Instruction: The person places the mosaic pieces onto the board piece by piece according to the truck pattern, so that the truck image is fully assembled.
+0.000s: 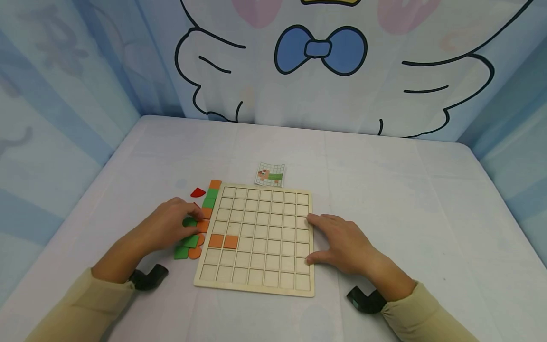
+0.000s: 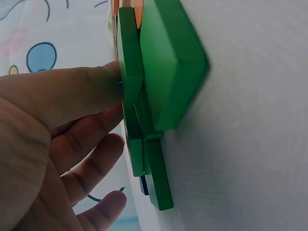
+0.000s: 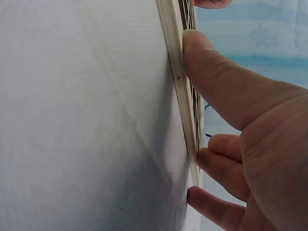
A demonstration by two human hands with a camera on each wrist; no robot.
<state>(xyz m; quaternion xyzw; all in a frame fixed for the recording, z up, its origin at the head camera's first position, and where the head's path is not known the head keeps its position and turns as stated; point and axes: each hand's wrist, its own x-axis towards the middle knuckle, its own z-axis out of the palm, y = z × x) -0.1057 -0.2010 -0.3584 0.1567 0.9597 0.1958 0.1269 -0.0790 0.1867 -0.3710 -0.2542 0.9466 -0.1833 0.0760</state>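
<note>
A wooden grid board (image 1: 259, 286) lies on the table, with two orange square tiles (image 1: 231, 242) in neighbouring cells near its left side. My left hand (image 1: 173, 223) is over the loose tiles along that side. In the left wrist view its thumb touches a green tile (image 2: 130, 57), while the other fingers (image 2: 98, 166) are spread and bent loosely near more green tiles (image 2: 158, 175). My right hand (image 1: 348, 242) rests at the board's right edge. Its thumb (image 3: 211, 67) lies on the rim, and the other fingers touch the edge farther along.
A small picture card (image 1: 270, 175) with a gridded pattern lies behind the board. Green and orange squares, orange round pieces (image 1: 194, 252) and a red piece (image 1: 198, 192) line the board's left side. A printed curtain (image 1: 320, 95) stands behind the table (image 1: 406, 190).
</note>
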